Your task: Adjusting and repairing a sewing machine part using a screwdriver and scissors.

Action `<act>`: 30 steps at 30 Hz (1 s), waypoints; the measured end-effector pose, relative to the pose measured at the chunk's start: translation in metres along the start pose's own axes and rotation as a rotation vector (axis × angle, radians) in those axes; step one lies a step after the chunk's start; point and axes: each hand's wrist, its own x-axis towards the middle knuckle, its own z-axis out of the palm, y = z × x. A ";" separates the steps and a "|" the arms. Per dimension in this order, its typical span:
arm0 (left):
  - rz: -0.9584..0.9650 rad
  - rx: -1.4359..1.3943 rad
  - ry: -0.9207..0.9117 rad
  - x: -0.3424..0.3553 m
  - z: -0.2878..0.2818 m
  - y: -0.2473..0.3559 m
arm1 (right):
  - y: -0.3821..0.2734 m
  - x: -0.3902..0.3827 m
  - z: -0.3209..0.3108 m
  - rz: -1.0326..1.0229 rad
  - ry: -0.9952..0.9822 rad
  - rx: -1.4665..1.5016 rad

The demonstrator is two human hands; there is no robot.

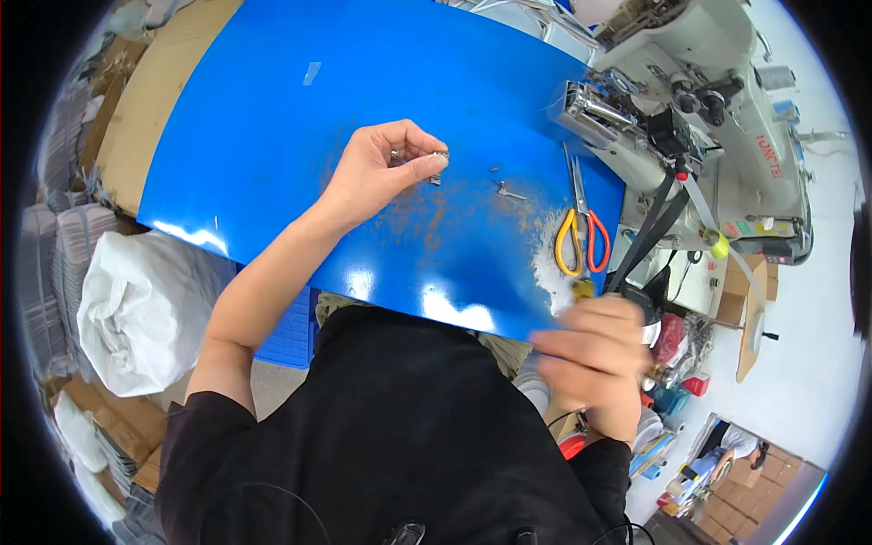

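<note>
Over the middle of the blue tabletop (363,82), my left hand (381,168) pinches a small dark metal part (436,180) between thumb and fingertips; most of the part is hidden. My right hand (595,359) is raised off the table's front right edge, smeared by motion, with its fingers curled. Just above its knuckles shows a small yellow and dark object (583,288); whether the hand holds it cannot be made out. Between the hands lies a small silver metal piece (509,192) on the table. Scissors (581,218) with one yellow and one red handle rest near my right hand.
A grey-white sewing machine (677,91) stands at the far right, with black and white straps (656,222) hanging from it. Brown smudges mark the tabletop. A white sack (136,313) and stacked grey material (54,272) sit at the left. Another person (731,445) is in the lower right background.
</note>
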 end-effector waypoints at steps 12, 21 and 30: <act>0.163 -0.217 -0.051 0.018 0.050 0.031 | 0.076 -0.081 0.106 0.100 -0.365 -0.006; -0.111 -0.238 -0.119 0.026 0.064 0.026 | 0.071 -0.045 0.085 1.061 0.620 1.195; -0.061 -0.192 -0.137 0.033 0.074 0.018 | 0.079 -0.031 0.081 1.188 0.642 1.402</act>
